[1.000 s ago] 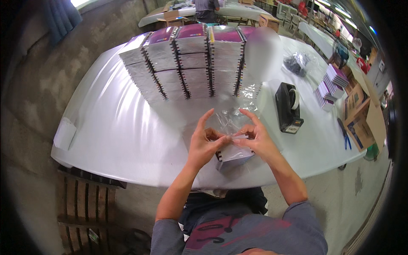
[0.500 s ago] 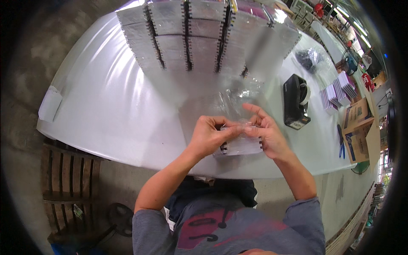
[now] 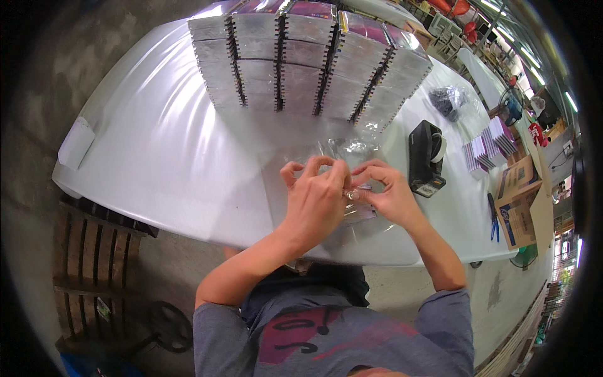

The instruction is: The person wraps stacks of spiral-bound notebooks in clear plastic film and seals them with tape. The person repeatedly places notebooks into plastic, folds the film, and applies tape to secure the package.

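A small clear-wrapped bundle [image 3: 360,213] lies near the front edge of the white table [image 3: 151,169], mostly covered by my hands. My left hand [image 3: 314,198] is over its left side, back of the hand upward, fingers bent and fingertips meeting the other hand's. My right hand [image 3: 391,193] pinches a gathered bit of the clear plastic between thumb and forefinger. Just beyond the hands lies loose, crinkled clear plastic film [image 3: 353,148]. A black tape dispenser [image 3: 422,156] with a roll of tape stands to the right of my right hand.
Tall stacks of wrapped spiral-bound books [image 3: 304,78] rise at the table's far side. On the right are notebook piles [image 3: 487,152], a dark item in clear plastic [image 3: 447,102], blue-handled scissors [image 3: 494,223] and an open cardboard box [image 3: 518,210]. A wooden pallet [image 3: 94,267] stands lower left.
My left hand has turned over the bundle, its back now upward and covering more of it. My right fingers have drawn in to a pinch. The view has shifted slightly, showing more of the stacks.
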A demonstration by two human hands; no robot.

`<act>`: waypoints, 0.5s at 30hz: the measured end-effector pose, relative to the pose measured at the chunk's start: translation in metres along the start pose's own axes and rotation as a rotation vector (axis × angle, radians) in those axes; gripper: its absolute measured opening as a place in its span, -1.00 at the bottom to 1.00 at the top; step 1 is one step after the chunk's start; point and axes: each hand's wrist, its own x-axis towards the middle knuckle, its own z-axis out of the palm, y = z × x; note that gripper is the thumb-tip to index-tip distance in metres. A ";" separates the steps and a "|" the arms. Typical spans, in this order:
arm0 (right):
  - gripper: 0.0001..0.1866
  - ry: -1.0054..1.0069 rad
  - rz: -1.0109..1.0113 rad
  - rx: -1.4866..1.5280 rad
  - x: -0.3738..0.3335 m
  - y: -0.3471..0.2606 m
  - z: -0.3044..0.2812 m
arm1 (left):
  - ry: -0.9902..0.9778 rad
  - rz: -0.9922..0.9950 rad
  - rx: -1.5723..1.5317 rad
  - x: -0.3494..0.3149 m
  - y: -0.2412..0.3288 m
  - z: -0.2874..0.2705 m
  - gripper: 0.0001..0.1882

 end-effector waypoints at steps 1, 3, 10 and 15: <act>-0.72 0.057 -0.132 -0.202 -0.002 -0.003 0.001 | -0.005 -0.024 0.013 -0.002 0.003 -0.002 -0.43; -0.75 0.118 -0.235 -0.368 -0.007 -0.003 0.003 | -0.116 -0.028 -0.076 -0.009 0.010 -0.017 -0.32; -0.79 -0.080 -0.378 -0.974 -0.049 -0.048 0.010 | -0.086 0.225 0.142 -0.041 -0.003 -0.002 -0.43; -0.68 0.243 -0.035 -0.436 -0.070 -0.023 -0.056 | -0.052 0.267 0.129 -0.049 -0.004 -0.005 -0.63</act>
